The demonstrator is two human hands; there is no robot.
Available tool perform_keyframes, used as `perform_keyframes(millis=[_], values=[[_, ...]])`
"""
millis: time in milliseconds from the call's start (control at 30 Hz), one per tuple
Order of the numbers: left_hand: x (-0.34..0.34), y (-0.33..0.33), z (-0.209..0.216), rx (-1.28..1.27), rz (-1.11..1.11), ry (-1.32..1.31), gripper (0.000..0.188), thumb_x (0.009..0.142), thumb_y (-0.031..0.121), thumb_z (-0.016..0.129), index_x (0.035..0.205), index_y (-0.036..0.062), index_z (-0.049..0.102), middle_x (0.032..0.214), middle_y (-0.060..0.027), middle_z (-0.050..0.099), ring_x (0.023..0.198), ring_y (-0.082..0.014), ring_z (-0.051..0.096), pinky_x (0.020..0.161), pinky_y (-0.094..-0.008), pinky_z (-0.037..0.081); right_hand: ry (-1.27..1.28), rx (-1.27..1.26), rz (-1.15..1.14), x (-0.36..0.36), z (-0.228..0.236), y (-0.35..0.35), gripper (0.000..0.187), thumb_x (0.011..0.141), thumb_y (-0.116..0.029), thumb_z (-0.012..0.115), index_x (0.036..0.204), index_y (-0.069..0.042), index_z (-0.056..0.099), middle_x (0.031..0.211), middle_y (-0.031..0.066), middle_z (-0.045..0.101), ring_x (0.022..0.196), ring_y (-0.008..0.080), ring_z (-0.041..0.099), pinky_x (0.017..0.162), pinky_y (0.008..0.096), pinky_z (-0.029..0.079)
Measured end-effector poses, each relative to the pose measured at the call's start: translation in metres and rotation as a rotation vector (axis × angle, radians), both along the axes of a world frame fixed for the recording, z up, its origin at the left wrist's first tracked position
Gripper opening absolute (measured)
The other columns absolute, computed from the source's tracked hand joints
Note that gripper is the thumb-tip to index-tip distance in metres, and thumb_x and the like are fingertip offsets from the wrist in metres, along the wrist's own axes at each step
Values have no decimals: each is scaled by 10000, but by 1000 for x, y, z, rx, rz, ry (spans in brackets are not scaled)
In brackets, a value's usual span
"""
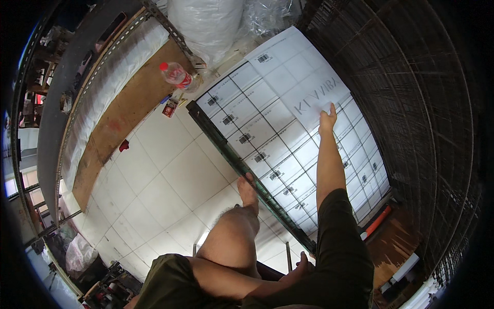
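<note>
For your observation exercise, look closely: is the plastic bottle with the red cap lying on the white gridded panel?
No: the bottle lies on the brown board beside the tiled floor, apart from the white gridded panel.

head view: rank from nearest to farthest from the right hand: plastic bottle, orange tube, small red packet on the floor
From the right hand, pressed on the white sheet stack:
1. Orange tube, below it at the stack's lower right edge.
2. Plastic bottle, up left past the stack's far corner.
3. Small red packet, just below the bottle; too close to the bottle's distance to separate.

One bottle (176,75), one white panel (288,118)
</note>
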State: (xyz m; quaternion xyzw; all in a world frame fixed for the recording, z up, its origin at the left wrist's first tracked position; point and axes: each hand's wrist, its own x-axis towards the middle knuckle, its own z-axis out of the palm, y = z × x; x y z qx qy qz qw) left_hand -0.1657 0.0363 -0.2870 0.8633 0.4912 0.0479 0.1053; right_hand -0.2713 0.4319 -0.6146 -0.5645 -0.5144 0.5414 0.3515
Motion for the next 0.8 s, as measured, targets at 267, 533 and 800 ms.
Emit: perform_keyframes(millis=[267,533,800], values=[[0,-3,-1,11,38,19,332,767,294,603,995,53,594,882,-74,554,847,-249,564,849,-545,438,32,-13,-48,9,-1,-1,717,739,109,477,1438,33,337,1335,187,482,1037,208,567,869,275,464],[1,-5,-2,18,69,37,252,796,247,564,948,49,597,825,-66,544,804,-243,558,857,-560,435,20,-56,-51,7,9,3,706,756,120,469,1442,32,331,1331,195,485,1028,206,568,883,269,451],[-6,-4,2,119,95,77,204,815,210,539,921,46,597,764,-53,518,764,-234,543,861,-583,431,-59,-69,6,11,13,6,747,760,60,499,1476,-28,306,1445,183,394,1057,217,544,930,298,420]])
